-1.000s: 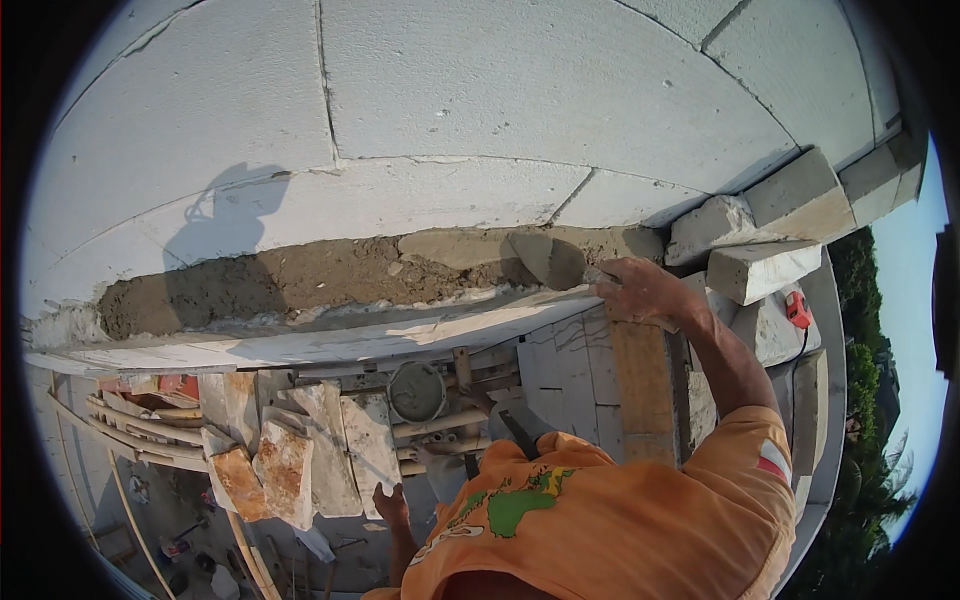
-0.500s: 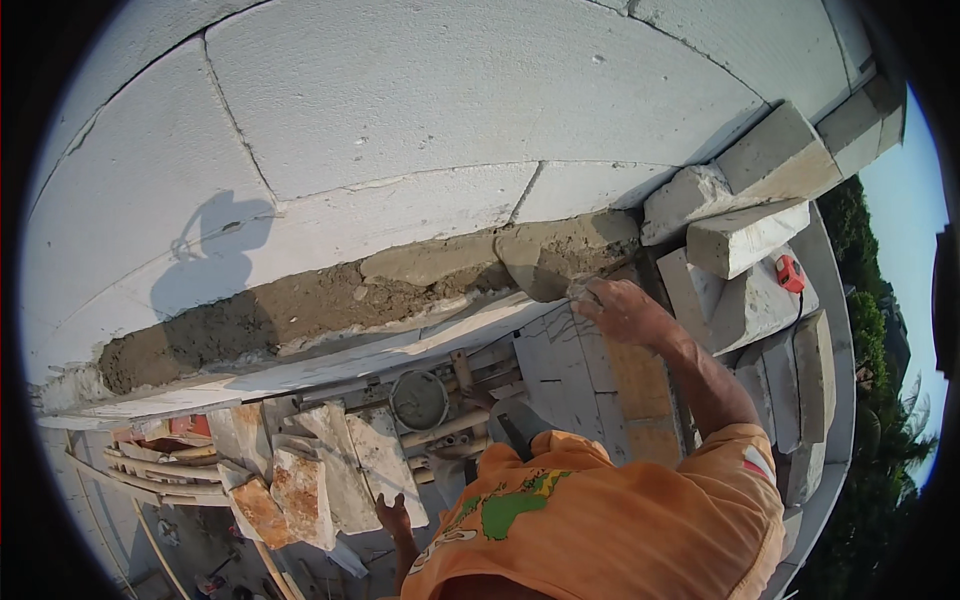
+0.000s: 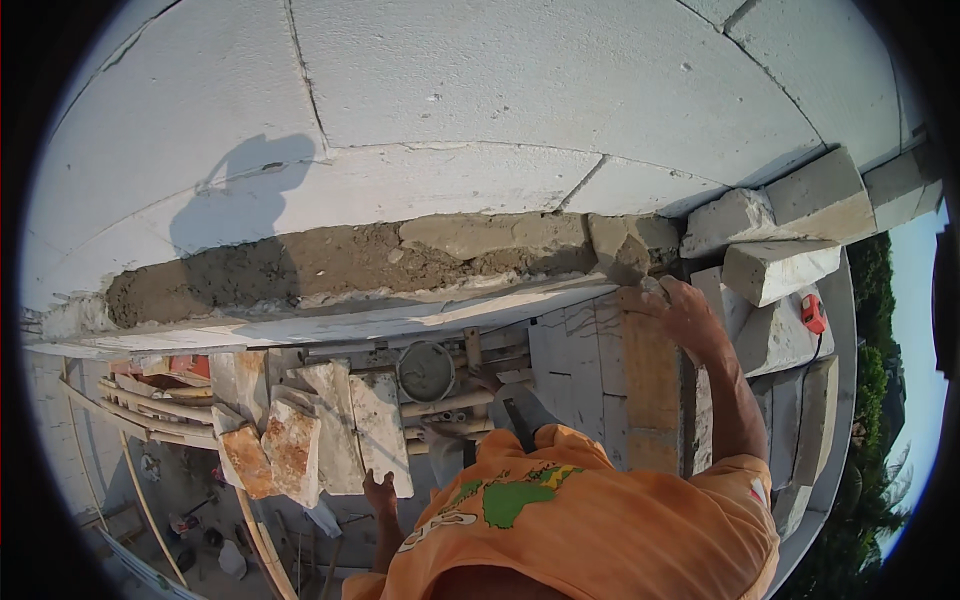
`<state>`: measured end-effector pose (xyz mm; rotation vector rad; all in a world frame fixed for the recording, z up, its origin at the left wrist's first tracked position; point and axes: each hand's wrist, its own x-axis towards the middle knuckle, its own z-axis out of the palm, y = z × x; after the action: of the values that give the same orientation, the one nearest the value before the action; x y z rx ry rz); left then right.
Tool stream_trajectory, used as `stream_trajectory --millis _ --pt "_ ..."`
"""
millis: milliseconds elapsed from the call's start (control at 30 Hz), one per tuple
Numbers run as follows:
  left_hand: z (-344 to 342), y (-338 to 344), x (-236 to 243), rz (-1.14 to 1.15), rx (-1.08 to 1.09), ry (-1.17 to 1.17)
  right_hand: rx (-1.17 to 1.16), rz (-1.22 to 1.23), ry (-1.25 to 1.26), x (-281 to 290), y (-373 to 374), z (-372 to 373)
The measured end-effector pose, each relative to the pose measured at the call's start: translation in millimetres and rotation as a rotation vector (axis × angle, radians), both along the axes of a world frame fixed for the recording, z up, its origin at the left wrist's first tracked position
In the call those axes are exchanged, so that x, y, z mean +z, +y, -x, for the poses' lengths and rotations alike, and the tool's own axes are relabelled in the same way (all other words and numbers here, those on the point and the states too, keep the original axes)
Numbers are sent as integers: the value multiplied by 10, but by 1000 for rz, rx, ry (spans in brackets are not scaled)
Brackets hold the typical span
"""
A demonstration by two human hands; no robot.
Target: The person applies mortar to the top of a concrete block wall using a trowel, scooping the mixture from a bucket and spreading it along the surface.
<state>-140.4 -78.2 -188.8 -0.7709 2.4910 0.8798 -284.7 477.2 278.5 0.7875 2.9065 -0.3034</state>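
Near the right end of a bed of wet mortar (image 3: 350, 262), my right hand (image 3: 690, 312) is closed round the handle of a trowel (image 3: 618, 250). Its blade, coated in mortar, lies on the bed; the handle is mostly hidden by the fingers. The mortar runs along a narrow ledge at the foot of a white block wall (image 3: 460, 100). A smoother patch shows left of the blade, rougher mortar farther left. Low on the left, my left hand (image 3: 380, 492) hangs with its fingers apart, holding nothing, next to a pale stone slab (image 3: 380, 425).
A bucket of mortar (image 3: 425, 372) stands below the ledge among wooden poles (image 3: 160, 405). Loose blocks (image 3: 780, 272) are stacked at the right, with a red tape measure (image 3: 813, 314) on one. Rust-stained slabs (image 3: 292, 445) lie at lower left. Trees (image 3: 870, 400) show beyond the edge.
My right hand has drawn the trowel slightly right along the mortar bed. The view has shifted and turned a little. My left hand stays low and empty.
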Motion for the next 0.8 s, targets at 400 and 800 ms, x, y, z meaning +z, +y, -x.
stream_trajectory --millis 400,800 --pt "-228 718 -309 -97 88 17 -381 1206 -80 -1161 -1049 428" --pt "-783 1424 -1248 -205 407 -184 968 159 -528 -5800 -2062 1251"
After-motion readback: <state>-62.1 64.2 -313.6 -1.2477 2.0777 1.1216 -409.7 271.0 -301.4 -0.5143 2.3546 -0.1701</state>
